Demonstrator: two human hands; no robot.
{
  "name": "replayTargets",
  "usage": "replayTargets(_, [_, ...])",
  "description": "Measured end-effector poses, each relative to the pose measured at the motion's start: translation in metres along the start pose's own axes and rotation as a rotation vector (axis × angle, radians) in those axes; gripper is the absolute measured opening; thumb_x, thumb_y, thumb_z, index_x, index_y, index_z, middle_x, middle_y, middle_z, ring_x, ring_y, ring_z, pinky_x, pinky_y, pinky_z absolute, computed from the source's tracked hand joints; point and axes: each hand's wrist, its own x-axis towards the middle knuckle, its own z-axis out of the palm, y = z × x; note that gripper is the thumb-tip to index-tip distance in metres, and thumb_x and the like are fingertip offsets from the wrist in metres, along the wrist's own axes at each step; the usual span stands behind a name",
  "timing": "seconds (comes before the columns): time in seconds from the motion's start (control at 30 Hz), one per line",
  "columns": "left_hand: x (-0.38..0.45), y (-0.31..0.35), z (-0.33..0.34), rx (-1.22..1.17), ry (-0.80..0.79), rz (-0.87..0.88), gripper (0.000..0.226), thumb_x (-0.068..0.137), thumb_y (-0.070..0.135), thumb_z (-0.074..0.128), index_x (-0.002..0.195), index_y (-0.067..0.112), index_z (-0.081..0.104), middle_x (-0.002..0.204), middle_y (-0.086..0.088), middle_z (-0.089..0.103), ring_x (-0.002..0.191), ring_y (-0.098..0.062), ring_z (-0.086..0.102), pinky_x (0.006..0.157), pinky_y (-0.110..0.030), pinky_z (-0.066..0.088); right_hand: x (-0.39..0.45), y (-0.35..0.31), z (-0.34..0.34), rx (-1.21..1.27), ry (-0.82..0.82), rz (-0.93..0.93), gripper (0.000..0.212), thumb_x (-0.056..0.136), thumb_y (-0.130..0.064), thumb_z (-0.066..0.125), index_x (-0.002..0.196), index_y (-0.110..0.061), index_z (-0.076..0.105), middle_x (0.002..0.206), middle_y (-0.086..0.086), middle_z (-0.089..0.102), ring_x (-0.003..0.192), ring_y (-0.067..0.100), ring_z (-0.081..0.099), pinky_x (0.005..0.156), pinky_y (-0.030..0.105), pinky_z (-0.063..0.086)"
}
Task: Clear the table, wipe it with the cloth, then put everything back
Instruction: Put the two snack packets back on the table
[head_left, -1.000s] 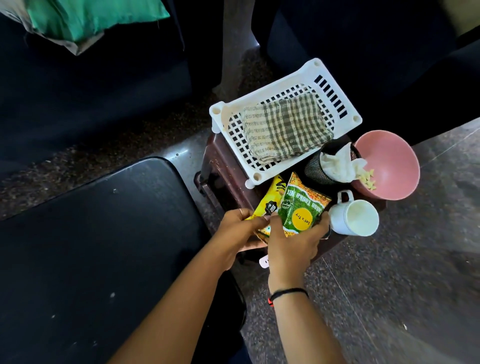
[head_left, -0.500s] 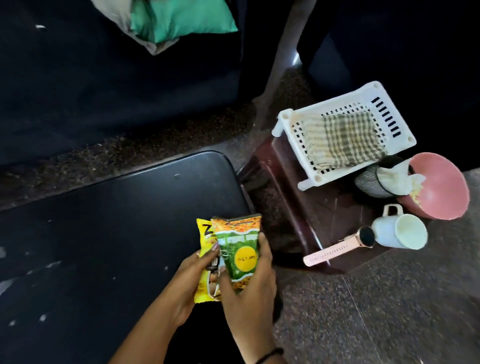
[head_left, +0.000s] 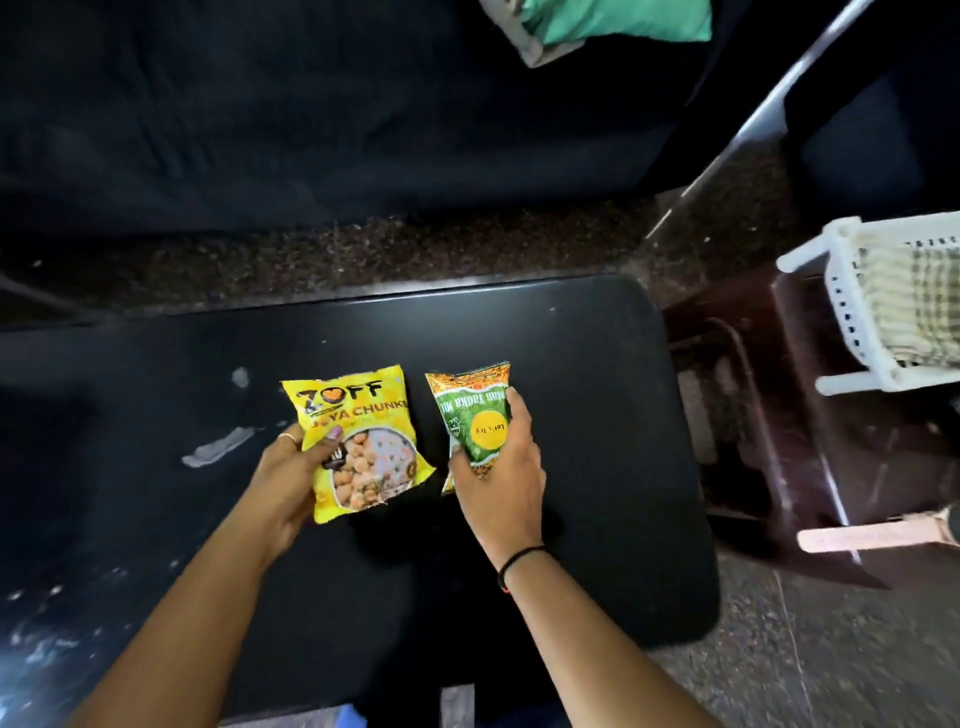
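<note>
My left hand (head_left: 291, 470) grips a yellow soya-chunks packet (head_left: 361, 441) by its left edge, thumb on its front, over the black table (head_left: 597, 415). Just to the right, my right hand (head_left: 501, 478) holds a green snack packet (head_left: 475, 415) with fingers curled round its lower half, also over the table. The two packets sit side by side, a small gap between them. A checked cloth (head_left: 919, 306) lies in a white plastic basket (head_left: 852, 322) on a brown stool (head_left: 769, 415) at the right edge.
A pink watch strap (head_left: 872, 535) lies on the stool's near side. Whitish smears (head_left: 218, 447) mark the table's left part. A dark sofa (head_left: 311, 114) with a green cushion (head_left: 618, 21) runs behind the table. Speckled floor lies to the right.
The view swung left from the stool to the table. Both packets, held together before, have come over the table and been separated, one in each hand.
</note>
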Motion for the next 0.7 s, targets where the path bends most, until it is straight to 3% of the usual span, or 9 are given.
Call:
replayTargets(0.1, [0.010,-0.004,-0.046,0.035,0.023,-0.031,0.018,0.095,0.014,0.053,0.111,0.016,0.061,0.111,-0.012,0.070,0.096,-0.032,0.068,0.085,-0.049,0.053,-0.009,-0.007,0.036,-0.065,-0.031,-0.017,0.080,0.083,-0.030,0.066,0.147,-0.029,0.018,0.127,-0.005,0.050,0.118,0.016,0.045,0.101,0.037,0.035])
replayTargets(0.3, [0.024,-0.017,-0.095,0.212,0.128,0.007,0.010,0.094,0.014,0.056,0.104,0.016,0.057,0.107,-0.007,0.068,0.089,-0.023,0.067,0.085,-0.043,0.053,-0.016,-0.006,0.084,-0.233,-0.002,-0.074,0.078,0.086,-0.038,0.062,0.148,-0.025,0.018,0.143,0.000,0.039,0.130,0.021,0.036,0.104,0.041,0.035])
replayTargets(0.4, [0.026,-0.020,-0.098,0.450,0.317,0.117,0.037,0.088,0.015,0.065,0.121,0.016,0.051,0.109,-0.007,0.064,0.091,-0.021,0.063,0.084,-0.038,0.051,-0.019,-0.003,0.088,-0.300,0.059,-0.091,0.081,0.084,-0.049,0.062,0.149,-0.024,0.020,0.149,0.002,0.034,0.136,0.023,0.031,0.110,0.043,0.027])
replayTargets(0.53, [0.014,-0.008,-0.079,0.754,0.474,0.314,0.049,0.083,0.019,0.066,0.129,0.018,0.050,0.129,-0.016,0.049,0.120,-0.039,0.044,0.100,-0.049,0.036,-0.020,-0.003,0.063,-0.171,0.131,-0.071,0.085,0.082,-0.052,0.062,0.149,-0.029,0.016,0.153,-0.002,0.029,0.141,0.018,0.023,0.114,0.043,0.018])
replayTargets(0.6, [0.002,0.004,-0.050,0.765,0.505,0.398,0.053,0.085,0.014,0.063,0.135,0.016,0.046,0.135,-0.020,0.041,0.125,-0.043,0.034,0.104,-0.051,0.030,-0.016,0.001,0.036,-0.083,0.241,-0.040,0.084,0.082,-0.048,0.064,0.149,-0.030,0.018,0.151,-0.003,0.031,0.140,0.018,0.024,0.113,0.045,0.020])
replayTargets(0.7, [-0.015,0.016,0.007,0.759,0.346,0.587,0.053,0.083,0.010,0.065,0.134,0.015,0.047,0.136,-0.018,0.042,0.128,-0.036,0.034,0.108,-0.046,0.027,-0.010,0.015,-0.012,0.012,0.416,0.037,0.082,0.082,-0.043,0.067,0.148,-0.029,0.021,0.148,-0.002,0.038,0.137,0.020,0.030,0.110,0.047,0.026])
